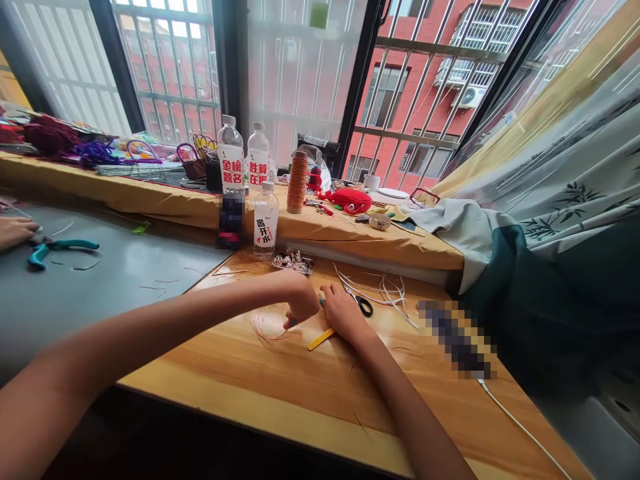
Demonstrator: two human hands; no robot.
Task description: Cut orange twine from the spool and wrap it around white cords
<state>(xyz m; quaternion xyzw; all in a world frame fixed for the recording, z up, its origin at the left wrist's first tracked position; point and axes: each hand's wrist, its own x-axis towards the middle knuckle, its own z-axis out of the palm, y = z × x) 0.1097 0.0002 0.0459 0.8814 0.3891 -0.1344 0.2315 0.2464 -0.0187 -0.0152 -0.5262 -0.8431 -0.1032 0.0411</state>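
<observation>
My left hand (303,301) bends sharply at the wrist over the wooden table. Its fingertips point down and press together beside a loose coil of thin copper-coloured wire (267,328); what they pinch is hidden. Close by on the right, my right hand (341,312) is curled low over the tabletop, palm down. A small teal bit shows at its fingertips, too little to name. From beneath this hand sticks out a flat yellow stick (320,339). Scissors with black handles (366,306) lie just beyond its right side.
White strips (393,293) lie behind the scissors. A small tray of pale pieces (293,262) and a water bottle (265,223) stand at the back. An orange thread spool (297,183) is on the ledge. At left, another person's hand (17,231) is near teal-handled pliers (60,248).
</observation>
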